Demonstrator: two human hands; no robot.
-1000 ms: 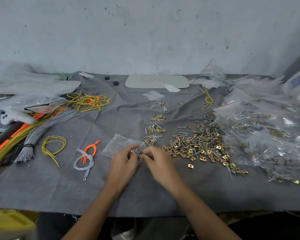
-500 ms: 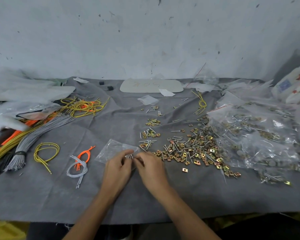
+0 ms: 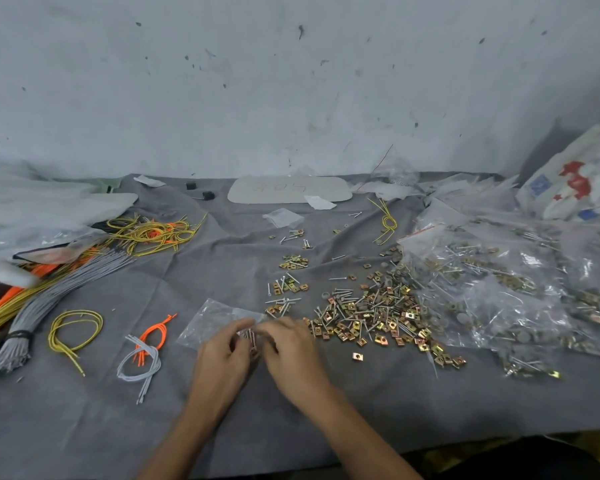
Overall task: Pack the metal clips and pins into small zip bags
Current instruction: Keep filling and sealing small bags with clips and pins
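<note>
the left hand (image 3: 222, 358) and right hand (image 3: 293, 348) meet with fingers curled, pinching a small bunch of pins (image 3: 250, 336) between their tips; blur hides the exact finger placement. the bunch sits over the near edge of a clear zip bag (image 3: 210, 318) lying flat on the grey cloth (image 3: 84, 427). just right of the hands lies the loose pile of clips and pins (image 3: 371, 317), with filled bags (image 3: 499, 282) beyond it.

One big heap of clips and pins (image 3: 371, 313) (pieces uncountable), one white card (image 3: 290, 190), one patterned sack (image 3: 575, 178).
</note>
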